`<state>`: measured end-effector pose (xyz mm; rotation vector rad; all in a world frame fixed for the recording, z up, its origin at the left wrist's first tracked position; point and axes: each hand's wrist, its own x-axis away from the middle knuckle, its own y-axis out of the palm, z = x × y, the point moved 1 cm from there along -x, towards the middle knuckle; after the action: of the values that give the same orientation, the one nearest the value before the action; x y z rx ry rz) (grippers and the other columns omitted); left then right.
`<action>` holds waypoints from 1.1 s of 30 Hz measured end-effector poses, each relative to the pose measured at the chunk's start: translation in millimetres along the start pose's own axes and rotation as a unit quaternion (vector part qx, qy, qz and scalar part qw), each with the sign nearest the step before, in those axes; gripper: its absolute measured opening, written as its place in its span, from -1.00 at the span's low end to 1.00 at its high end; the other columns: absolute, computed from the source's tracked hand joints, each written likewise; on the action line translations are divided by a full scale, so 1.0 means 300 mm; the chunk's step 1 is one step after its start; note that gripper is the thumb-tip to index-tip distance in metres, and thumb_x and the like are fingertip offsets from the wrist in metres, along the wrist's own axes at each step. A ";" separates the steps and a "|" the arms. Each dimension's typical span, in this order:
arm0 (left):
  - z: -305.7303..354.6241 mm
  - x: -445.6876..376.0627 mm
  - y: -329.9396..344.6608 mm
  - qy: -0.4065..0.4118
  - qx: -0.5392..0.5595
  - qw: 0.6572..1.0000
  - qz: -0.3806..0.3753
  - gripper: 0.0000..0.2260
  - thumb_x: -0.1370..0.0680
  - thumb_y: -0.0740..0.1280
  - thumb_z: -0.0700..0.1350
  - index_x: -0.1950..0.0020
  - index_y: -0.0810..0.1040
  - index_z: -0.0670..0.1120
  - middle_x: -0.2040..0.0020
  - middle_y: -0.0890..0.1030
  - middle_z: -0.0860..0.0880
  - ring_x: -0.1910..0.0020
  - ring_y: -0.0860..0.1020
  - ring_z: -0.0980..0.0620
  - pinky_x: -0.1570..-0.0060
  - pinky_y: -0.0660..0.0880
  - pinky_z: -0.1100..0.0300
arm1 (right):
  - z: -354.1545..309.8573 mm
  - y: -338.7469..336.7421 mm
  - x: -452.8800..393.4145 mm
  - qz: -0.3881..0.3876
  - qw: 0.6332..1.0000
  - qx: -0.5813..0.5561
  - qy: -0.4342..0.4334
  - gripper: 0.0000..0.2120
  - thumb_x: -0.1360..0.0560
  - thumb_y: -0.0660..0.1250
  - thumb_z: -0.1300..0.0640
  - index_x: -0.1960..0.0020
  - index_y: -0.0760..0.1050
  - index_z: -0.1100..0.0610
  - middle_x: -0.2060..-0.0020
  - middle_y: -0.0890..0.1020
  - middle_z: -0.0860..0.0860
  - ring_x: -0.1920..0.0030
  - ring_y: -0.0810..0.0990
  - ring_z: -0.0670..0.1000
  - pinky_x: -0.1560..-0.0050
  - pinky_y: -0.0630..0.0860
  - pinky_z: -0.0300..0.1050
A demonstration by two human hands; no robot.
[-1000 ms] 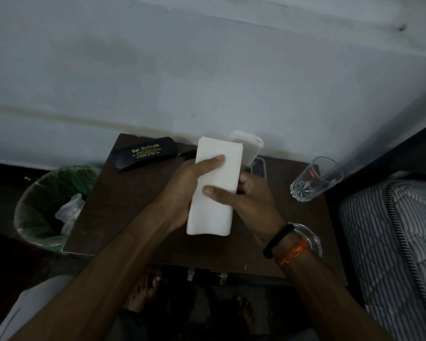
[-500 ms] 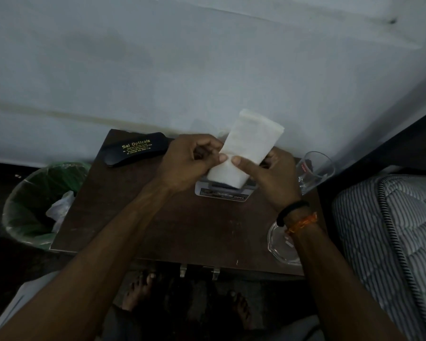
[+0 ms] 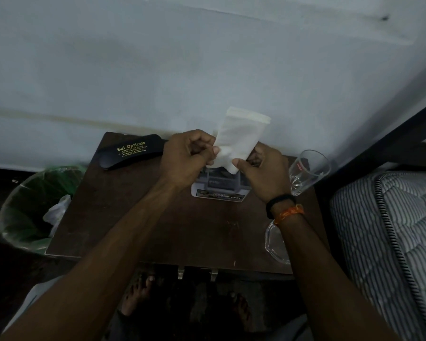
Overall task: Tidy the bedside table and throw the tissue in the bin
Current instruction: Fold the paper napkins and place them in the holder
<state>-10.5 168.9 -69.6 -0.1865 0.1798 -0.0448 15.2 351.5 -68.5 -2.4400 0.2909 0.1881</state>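
Both hands hold a folded white tissue (image 3: pixel 239 139) above the back of the dark brown bedside table (image 3: pixel 145 230). My left hand (image 3: pixel 187 156) pinches its lower left edge and my right hand (image 3: pixel 263 173) pinches its lower right corner. The tissue stands up, tilted to the right, over a small grey box (image 3: pixel 218 190) lying on the table. A bin (image 3: pixel 32 210) with a green liner and crumpled white waste in it stands on the floor left of the table.
A black spectacle case (image 3: pixel 130 155) lies at the table's back left. A drinking glass (image 3: pixel 308 171) stands at the back right, a clear glass dish (image 3: pixel 274 242) at the right edge under my forearm. A striped mattress (image 3: pixel 389 230) is to the right. My bare feet (image 3: pixel 138 294) are below the table.
The tissue has gone from upright and long in front of me to a smaller fold held farther back over the grey box. Both hands moved away from me with it.
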 end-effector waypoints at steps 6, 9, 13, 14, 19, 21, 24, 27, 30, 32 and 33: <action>-0.012 0.001 0.004 0.027 -0.099 0.995 -0.007 -0.90 -0.44 0.52 -0.16 0.08 0.67 -0.11 0.23 0.67 0.01 0.27 0.62 0.14 0.24 0.57 0.34 | 0.013 0.011 -0.008 0.002 1.000 0.011 0.019 -0.79 -0.39 0.51 0.10 -0.01 0.66 0.09 0.18 0.71 -0.03 0.16 0.67 -0.06 0.08 0.65 0.01; -0.015 0.004 0.002 0.039 -0.148 0.988 -0.036 -0.84 -0.39 0.55 -0.15 0.08 0.67 -0.11 0.23 0.66 0.02 0.30 0.57 0.16 0.25 0.52 0.39 | 0.009 0.007 -0.008 0.017 1.000 0.003 0.021 -0.84 -0.39 0.50 0.12 0.04 0.64 0.09 0.20 0.71 -0.04 0.17 0.67 -0.08 0.10 0.65 0.02; -0.028 0.009 0.015 0.063 -0.199 0.977 -0.033 -0.85 -0.39 0.54 -0.12 0.11 0.66 -0.13 0.26 0.65 -0.02 0.28 0.60 0.05 0.22 0.58 0.15 | -0.005 0.003 -0.002 0.009 1.000 0.015 0.011 -0.84 -0.37 0.50 0.13 0.09 0.60 0.15 0.21 0.69 -0.03 0.20 0.65 -0.06 0.16 0.64 0.01; -0.030 0.009 0.016 0.066 -0.200 0.977 -0.025 -0.86 -0.39 0.54 -0.13 0.13 0.65 -0.14 0.26 0.65 -0.02 0.28 0.60 0.03 0.21 0.59 0.10 | -0.011 0.003 0.001 0.001 1.000 0.012 0.009 -0.82 -0.36 0.51 0.13 0.07 0.61 0.14 0.19 0.70 -0.03 0.18 0.65 -0.06 0.15 0.64 -0.03; -0.034 0.007 0.029 0.029 -0.174 0.984 -0.001 -0.85 -0.34 0.58 -0.12 0.17 0.68 -0.11 0.30 0.67 -0.01 0.31 0.63 0.09 0.21 0.62 0.09 | -0.012 0.012 0.007 0.013 0.999 0.021 0.033 -0.72 -0.28 0.58 0.13 0.07 0.64 0.20 0.19 0.69 0.05 0.13 0.66 0.00 0.20 0.63 -0.07; -0.038 0.005 0.035 0.011 -0.168 0.986 0.002 -0.85 -0.33 0.59 -0.13 0.19 0.68 -0.11 0.32 0.68 0.00 0.32 0.64 0.09 0.20 0.62 0.07 | -0.005 0.017 0.004 0.017 0.998 0.030 0.048 -0.77 -0.27 0.58 0.13 0.14 0.62 0.18 0.26 0.65 0.01 0.17 0.66 0.01 0.24 0.59 -0.10; -0.049 0.003 0.043 -0.004 -0.178 0.984 0.000 -0.84 -0.31 0.60 -0.13 0.21 0.68 -0.11 0.33 0.68 0.00 0.33 0.64 0.10 0.19 0.62 0.06 | 0.001 0.024 0.002 0.011 0.998 0.033 0.046 -0.75 -0.28 0.57 0.13 0.10 0.63 0.18 0.20 0.71 0.04 0.18 0.66 -0.01 0.18 0.62 -0.10; -0.063 0.001 0.048 -0.017 -0.193 0.981 -0.002 -0.84 -0.30 0.60 -0.11 0.21 0.69 -0.09 0.33 0.67 0.02 0.32 0.63 0.09 0.18 0.62 0.05 | 0.007 0.034 0.001 0.004 0.998 0.047 0.034 -0.81 -0.28 0.53 0.16 0.12 0.63 0.15 0.22 0.72 0.02 0.19 0.68 -0.01 0.15 0.65 -0.01; -0.068 0.002 0.052 0.011 -0.220 0.975 -0.001 -0.84 -0.31 0.59 -0.10 0.31 0.64 -0.09 0.37 0.62 -0.02 0.33 0.56 0.04 0.25 0.55 0.08 | 0.013 0.041 -0.001 0.003 0.996 0.081 0.027 -0.86 -0.28 0.50 0.17 0.20 0.59 0.13 0.29 0.68 0.01 0.23 0.65 0.01 0.21 0.61 0.00; -0.073 0.000 0.052 0.016 -0.242 0.970 0.004 -0.69 -0.31 0.59 -0.08 0.46 0.47 0.04 0.40 0.57 -0.03 0.35 0.47 0.07 0.32 0.44 0.16 | 0.015 0.045 0.001 0.003 0.995 0.095 0.021 -0.86 -0.28 0.49 0.17 0.20 0.58 0.13 0.29 0.67 0.00 0.24 0.63 0.01 0.23 0.58 -0.05; -0.080 -0.004 0.053 0.014 -0.251 0.968 0.008 -0.61 -0.30 0.58 -0.06 0.50 0.38 0.10 0.39 0.53 -0.02 0.35 0.45 0.07 0.35 0.41 0.18 | 0.017 0.047 0.001 0.003 0.994 0.104 0.016 -0.86 -0.29 0.49 0.18 0.19 0.57 0.13 0.29 0.67 0.00 0.24 0.63 0.01 0.24 0.56 -0.09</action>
<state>-15.7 180.2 -95.5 -0.6911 0.2188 0.0148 11.6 343.9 -81.0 -2.2376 0.3157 0.1156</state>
